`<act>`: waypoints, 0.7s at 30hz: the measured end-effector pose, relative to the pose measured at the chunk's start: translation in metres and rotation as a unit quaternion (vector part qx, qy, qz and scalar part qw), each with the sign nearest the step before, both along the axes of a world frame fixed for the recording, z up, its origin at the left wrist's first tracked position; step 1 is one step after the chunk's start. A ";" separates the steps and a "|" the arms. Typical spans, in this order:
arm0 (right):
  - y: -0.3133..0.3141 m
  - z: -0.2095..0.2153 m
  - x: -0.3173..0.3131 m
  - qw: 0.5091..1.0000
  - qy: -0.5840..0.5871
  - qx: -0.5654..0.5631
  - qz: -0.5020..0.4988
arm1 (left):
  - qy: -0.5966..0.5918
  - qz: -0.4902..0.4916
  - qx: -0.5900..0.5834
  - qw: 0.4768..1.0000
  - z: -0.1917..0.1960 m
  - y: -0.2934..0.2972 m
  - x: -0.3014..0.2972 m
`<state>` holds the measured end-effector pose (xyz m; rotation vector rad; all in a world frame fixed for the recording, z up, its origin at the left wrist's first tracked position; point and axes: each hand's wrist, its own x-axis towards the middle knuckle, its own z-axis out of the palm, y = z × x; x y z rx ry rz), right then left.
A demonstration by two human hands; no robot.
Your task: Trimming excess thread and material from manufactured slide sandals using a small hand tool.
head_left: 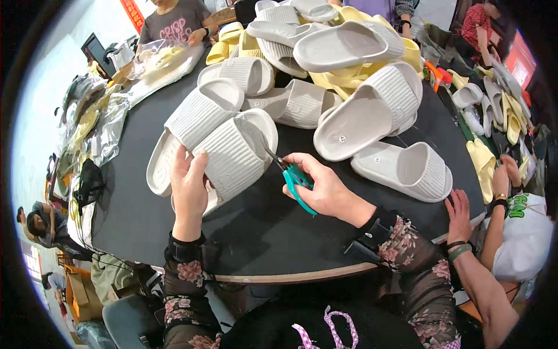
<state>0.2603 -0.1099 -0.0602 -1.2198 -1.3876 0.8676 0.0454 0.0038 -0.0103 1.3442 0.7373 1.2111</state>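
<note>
My left hand is closed on a light grey slide sandal with a ribbed strap, its thumb resting on the strap and its other fingers partly hidden. A matching grey slide lies against its left side, touching it. In my right hand are small scissors with teal handles. Their dark tips reach the right edge of the held slide's strap opening; whether the blades touch anything there is too small to tell.
Grey slides and yellow slides are heaped at the far middle of the black table. A single grey slide lies right of my right hand. Clear plastic bags lie at the left. A co-worker's hand rests on the right table edge.
</note>
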 end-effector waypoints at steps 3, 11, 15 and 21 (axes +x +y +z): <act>-0.004 0.006 -0.001 1.000 -0.022 -0.017 0.012 | -0.030 -0.003 0.066 0.997 -0.001 -0.003 0.004; -0.005 0.009 -0.005 0.998 -0.045 -0.044 0.019 | 0.017 -0.009 0.108 0.994 -0.002 -0.009 -0.006; -0.006 0.011 -0.006 0.998 -0.032 -0.047 0.027 | 0.046 -0.025 0.136 0.989 -0.004 -0.009 -0.006; -0.009 0.011 -0.007 1.000 -0.012 -0.010 0.021 | 0.104 -0.047 0.104 0.988 -0.008 -0.017 -0.003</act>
